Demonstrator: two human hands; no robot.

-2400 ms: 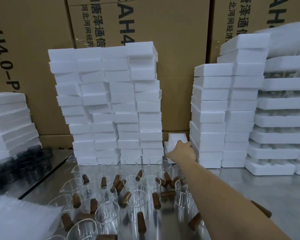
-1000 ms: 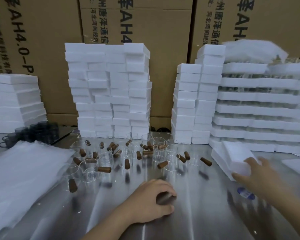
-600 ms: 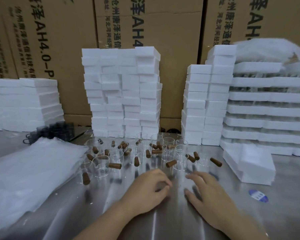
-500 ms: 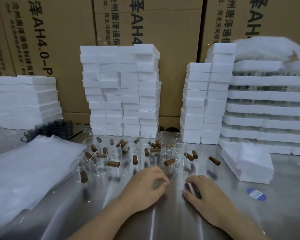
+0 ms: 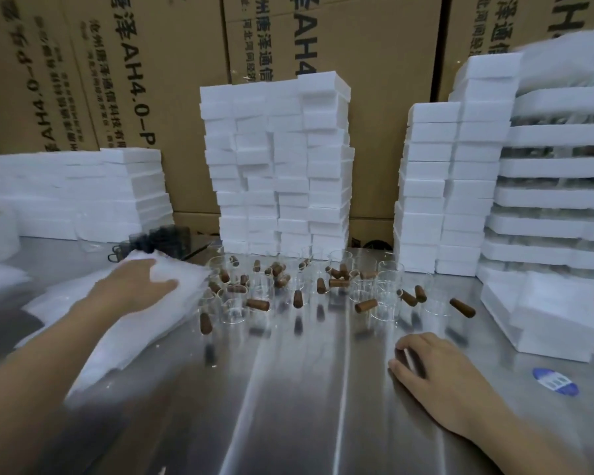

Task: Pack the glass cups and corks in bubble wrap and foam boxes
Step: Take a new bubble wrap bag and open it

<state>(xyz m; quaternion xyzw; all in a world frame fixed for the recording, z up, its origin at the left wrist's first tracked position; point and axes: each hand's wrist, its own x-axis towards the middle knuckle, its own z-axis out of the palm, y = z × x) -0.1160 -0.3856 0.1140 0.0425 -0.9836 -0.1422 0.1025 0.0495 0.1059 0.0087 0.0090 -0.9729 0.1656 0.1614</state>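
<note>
At the table's (image 5: 288,406) left edge, L hand (image 5: 131,286) grips the top sheet of bubble wrap (image 5: 134,330), fingers under it, blurred. Nr front edge, R hand (image 5: 439,371) rests w/ fingers curled on the steel; can't tell if it holds anything. Glass cups (image 5: 386,286) & corks (image 5: 258,305) scattered mid-table; foam boxes (image 5: 556,320) at right edge.

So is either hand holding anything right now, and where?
The left hand seems to grip a bubble wrap sheet near its far corner. The right hand rests on the table, nothing visible in it.
</note>
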